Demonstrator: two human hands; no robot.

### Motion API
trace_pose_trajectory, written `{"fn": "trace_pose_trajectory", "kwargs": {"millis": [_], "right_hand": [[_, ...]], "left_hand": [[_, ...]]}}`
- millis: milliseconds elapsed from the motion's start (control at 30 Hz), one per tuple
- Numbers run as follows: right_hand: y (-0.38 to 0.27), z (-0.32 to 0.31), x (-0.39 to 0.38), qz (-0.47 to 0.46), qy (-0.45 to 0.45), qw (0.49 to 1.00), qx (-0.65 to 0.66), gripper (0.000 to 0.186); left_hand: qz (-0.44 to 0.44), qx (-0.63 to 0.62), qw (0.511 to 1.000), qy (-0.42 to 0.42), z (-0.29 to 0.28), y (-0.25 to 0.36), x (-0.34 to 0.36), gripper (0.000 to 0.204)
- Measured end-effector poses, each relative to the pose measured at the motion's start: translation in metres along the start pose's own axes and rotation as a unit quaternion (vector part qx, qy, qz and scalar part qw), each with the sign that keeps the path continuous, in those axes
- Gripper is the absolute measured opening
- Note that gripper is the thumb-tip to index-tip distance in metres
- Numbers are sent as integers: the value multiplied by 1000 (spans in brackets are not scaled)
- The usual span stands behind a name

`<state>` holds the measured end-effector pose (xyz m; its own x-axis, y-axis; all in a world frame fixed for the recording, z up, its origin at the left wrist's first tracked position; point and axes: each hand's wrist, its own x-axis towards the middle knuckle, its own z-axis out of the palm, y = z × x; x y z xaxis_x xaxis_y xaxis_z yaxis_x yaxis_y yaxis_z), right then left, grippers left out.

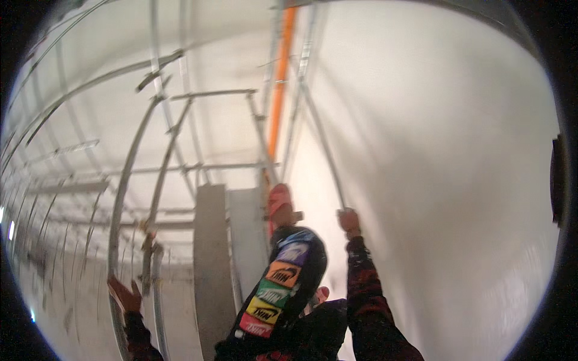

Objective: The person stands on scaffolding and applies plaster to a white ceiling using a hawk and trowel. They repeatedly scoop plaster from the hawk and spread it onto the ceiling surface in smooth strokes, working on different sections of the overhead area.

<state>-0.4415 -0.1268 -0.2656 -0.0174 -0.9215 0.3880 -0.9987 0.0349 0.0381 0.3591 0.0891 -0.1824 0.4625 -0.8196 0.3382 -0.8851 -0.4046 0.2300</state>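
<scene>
My right hand (349, 222) is closed around the lower end of a long, thin metal rod (323, 141), which slants up along the pale wall. On the left, my left hand (125, 295) has its fingers stretched out and its thumb apart. It is beside a grey metal scaffold pole (114, 240); whether it touches the pole is unclear. Between my arms is a black trouser leg (280, 283) with coloured patches and a pinkish-red shoe (280, 198) at its end. Motion blur softens the hands.
Metal scaffold tubes (214, 93) cross the left and middle. A grey-brown plank (212, 259) stands next to a paler panel (248, 234). An orange strip (280, 84) runs beside the large pale wall (469, 180) on the right. Thin metal bars (60, 150) fill the far left.
</scene>
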Motion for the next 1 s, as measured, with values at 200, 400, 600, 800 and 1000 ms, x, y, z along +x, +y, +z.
{"fn": "trace_pose_trajectory", "kwargs": {"millis": [200,400,600,800,1000], "right_hand": [[-48,-114,-11,246,9,950,192,40],[-103,-169,-123,187,156,956,164,49],[-129,-250,-442,361,209,908,-36,31],[-251,-278,-571,565,36,822,61,37],[-334,-276,-605,546,57,835,-46,36]], "left_hand": [[102,-501,780,-361,64,190,-81,59],[169,-659,565,-467,-21,325,-54,51],[564,-396,691,-218,-133,434,-31,57],[711,-433,483,-270,-123,537,-33,58],[955,-49,235,-176,-124,607,-112,38]]}}
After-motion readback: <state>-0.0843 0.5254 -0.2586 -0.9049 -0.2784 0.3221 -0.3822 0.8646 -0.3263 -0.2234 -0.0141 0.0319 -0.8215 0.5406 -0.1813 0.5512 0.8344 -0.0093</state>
